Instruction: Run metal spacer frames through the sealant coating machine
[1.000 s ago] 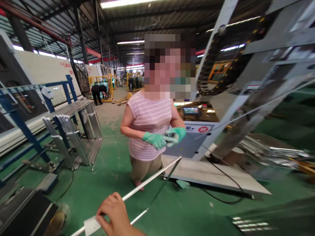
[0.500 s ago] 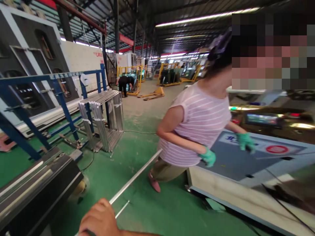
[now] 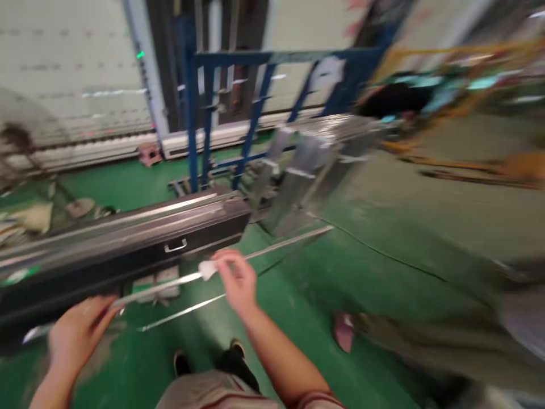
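Metal gleamed along the slim bar (image 3: 158, 289), straight and silvery, palest where light struck its top between the two hands. It was held above the green floor (image 3: 298, 295), slanting from the near left toward the far right, in front of the black bench (image 3: 140, 250). White wrapping, perhaps paper or tape, made a small crumpled tag (image 3: 207, 269) on it, just left of the right hand (image 3: 238, 281). That hand was partly closed, thumb and fingers pinching the bar beside the tag. The left hand (image 3: 79, 329) curled loosely around the bar nearer its left end, covering a stretch of it.

A second thin strip (image 3: 183, 312) showed lower and nearer, running much the same way; whether it joined the bar could not be told, and its right part went out of sight behind the right hand. The bar's far right end was smeared by blur. Blur also softened the bundled frames (image 3: 306, 159) beyond. At right, a co-worker's leg and pink shoe (image 3: 343, 332) were streaked, the body cut off by the edge.
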`<act>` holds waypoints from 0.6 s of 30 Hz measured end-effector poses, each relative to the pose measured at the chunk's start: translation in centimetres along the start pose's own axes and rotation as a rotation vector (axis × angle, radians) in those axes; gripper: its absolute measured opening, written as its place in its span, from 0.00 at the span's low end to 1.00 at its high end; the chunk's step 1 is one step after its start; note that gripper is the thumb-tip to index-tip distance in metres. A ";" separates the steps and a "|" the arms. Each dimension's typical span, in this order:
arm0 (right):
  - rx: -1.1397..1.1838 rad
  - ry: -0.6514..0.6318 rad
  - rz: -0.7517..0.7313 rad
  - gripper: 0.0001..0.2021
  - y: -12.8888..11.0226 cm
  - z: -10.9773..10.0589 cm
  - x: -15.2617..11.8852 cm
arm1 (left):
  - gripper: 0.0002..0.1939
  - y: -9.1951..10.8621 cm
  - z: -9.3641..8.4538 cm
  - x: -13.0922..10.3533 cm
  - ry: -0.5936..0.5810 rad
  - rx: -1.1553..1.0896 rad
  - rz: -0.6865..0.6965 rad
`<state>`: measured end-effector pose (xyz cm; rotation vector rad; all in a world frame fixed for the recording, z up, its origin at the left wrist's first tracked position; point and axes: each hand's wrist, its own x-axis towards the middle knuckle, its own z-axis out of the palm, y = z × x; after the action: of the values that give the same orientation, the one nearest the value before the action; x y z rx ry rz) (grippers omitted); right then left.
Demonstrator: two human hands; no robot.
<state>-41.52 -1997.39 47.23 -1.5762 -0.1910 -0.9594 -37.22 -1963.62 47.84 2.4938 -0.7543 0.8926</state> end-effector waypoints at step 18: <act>-0.082 -0.646 0.357 0.12 27.2 33.8 -9.6 | 0.17 -26.2 -1.4 0.0 -0.244 -0.016 -0.177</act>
<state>-15.42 -1971.08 22.66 -1.8773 -0.3060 -0.1628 -22.16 -1942.45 44.31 2.6359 -0.5978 0.5263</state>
